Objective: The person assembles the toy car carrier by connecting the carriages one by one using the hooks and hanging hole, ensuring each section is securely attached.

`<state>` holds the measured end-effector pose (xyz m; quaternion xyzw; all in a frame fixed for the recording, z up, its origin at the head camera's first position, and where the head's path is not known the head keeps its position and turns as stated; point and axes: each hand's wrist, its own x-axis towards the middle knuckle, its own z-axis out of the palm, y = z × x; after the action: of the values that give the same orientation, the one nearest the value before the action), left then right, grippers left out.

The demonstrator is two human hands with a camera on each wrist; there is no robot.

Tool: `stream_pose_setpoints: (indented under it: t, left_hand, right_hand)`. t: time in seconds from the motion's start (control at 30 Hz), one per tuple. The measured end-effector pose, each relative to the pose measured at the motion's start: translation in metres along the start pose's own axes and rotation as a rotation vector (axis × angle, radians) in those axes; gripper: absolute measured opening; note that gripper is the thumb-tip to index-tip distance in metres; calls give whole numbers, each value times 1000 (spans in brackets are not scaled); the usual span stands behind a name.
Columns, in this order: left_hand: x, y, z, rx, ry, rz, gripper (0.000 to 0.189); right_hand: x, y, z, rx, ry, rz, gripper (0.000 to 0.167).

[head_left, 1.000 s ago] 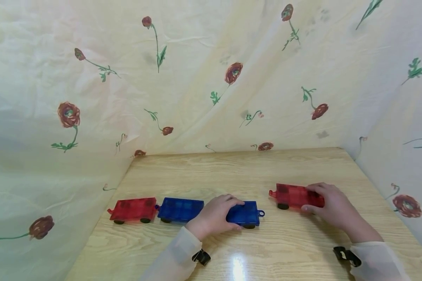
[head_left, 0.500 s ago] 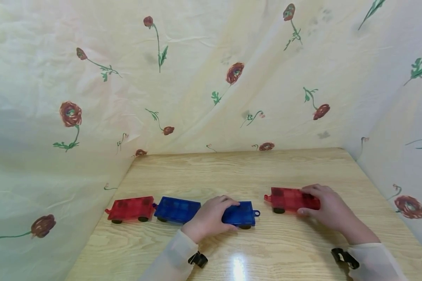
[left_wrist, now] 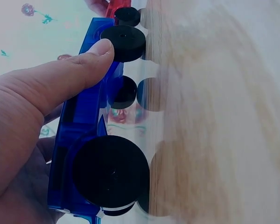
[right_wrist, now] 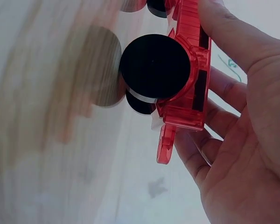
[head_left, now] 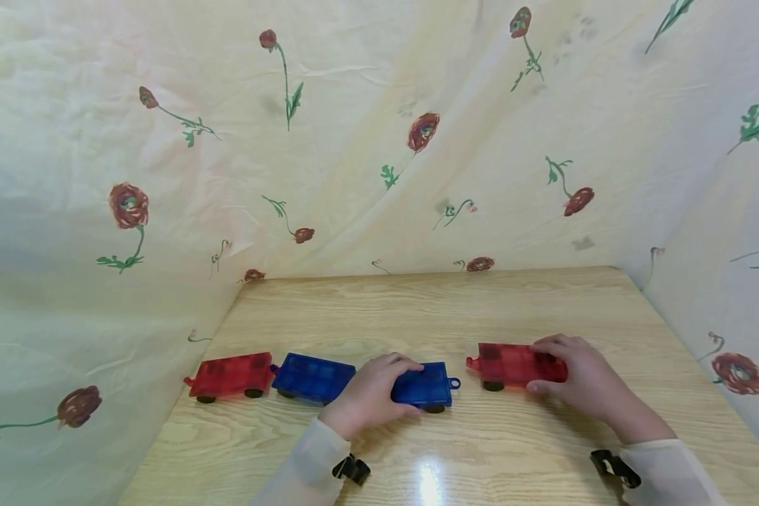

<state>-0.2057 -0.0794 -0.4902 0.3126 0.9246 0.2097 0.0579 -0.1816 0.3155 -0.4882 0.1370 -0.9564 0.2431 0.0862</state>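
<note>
My left hand (head_left: 370,393) grips a translucent blue toy train wagon (head_left: 426,385), thumb on the near side and fingers over the far edge. In the left wrist view, the thumb presses close to a black wheel (left_wrist: 123,42). A ring coupling (head_left: 455,384) sticks out at that wagon's right end. My right hand (head_left: 578,376) holds a translucent red wagon (head_left: 509,364) by its right half. Its hook (head_left: 473,362) points left, a short gap away from the blue ring. In the right wrist view, another coupling (right_wrist: 165,144) shows at the held red wagon's other end.
Left of my left hand, a second blue wagon (head_left: 310,376) stands in line with another red wagon (head_left: 234,374), their couplings meeting. All are on a wooden table (head_left: 417,309). A flowered cloth (head_left: 354,140) hangs behind and along both sides.
My right hand has slid the red wagon left and slightly nearer, narrowing its gap to the blue ring. My left hand and the row of wagons have shifted a little left.
</note>
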Motion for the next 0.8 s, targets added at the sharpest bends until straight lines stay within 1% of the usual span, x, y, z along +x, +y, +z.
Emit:
stream_pose_setpoints:
  t: [0.23, 0.5, 0.67, 0.8]
  left_hand:
    - [-3, -4, -1, -39, 5, -1, 73]
    - [-7, -6, -3, -82, 23, -19, 73]
    - [-7, -7, -2, -90, 37, -14, 73]
    - [-8, -7, -3, -90, 44, -15, 73]
  right_hand:
    - [0, -5, 3, -10, 9, -36, 67]
    - [0, -11, 5, -4, 3, -61, 65]
    - [1, -12, 7, -7, 5, -81, 65]
    - [1, -14, 8, -9, -3, -82, 64]
